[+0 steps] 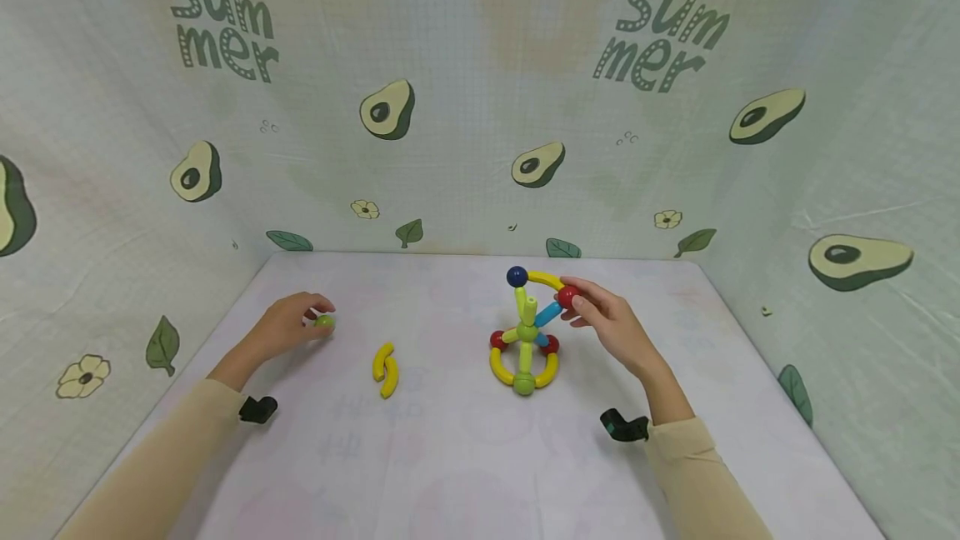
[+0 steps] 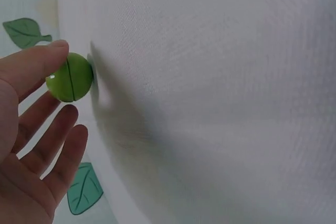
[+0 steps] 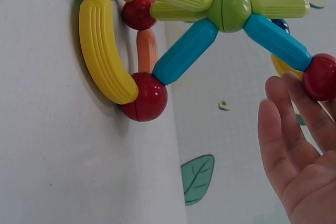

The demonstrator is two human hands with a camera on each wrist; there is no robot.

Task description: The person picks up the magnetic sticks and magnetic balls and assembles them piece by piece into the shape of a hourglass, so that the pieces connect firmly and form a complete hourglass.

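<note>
My left hand (image 1: 287, 326) pinches a green ball (image 2: 79, 78) between thumb and fingers, at the tabletop on the left; the other fingers are spread below it in the left wrist view. On the right stands a toy structure of rods and balls, with a yellow-green ball (image 3: 229, 9) at its centre. My right hand (image 1: 611, 325) holds the red ball (image 1: 567, 297) at its upper right. That ball joins a blue rod (image 3: 278, 41) and a curved yellow rod (image 1: 545, 279), which reaches a dark blue ball (image 1: 517, 276). An upright yellow-green rod (image 1: 531, 307) has a free top end.
Two curved yellow rods (image 1: 391, 377) lie side by side on the white table (image 1: 450, 457), between the left hand and the structure. The structure's base is a ring of curved rods and balls, including a green ball (image 1: 524, 383) in front. Printed cloth walls (image 1: 465, 40) surround the table.
</note>
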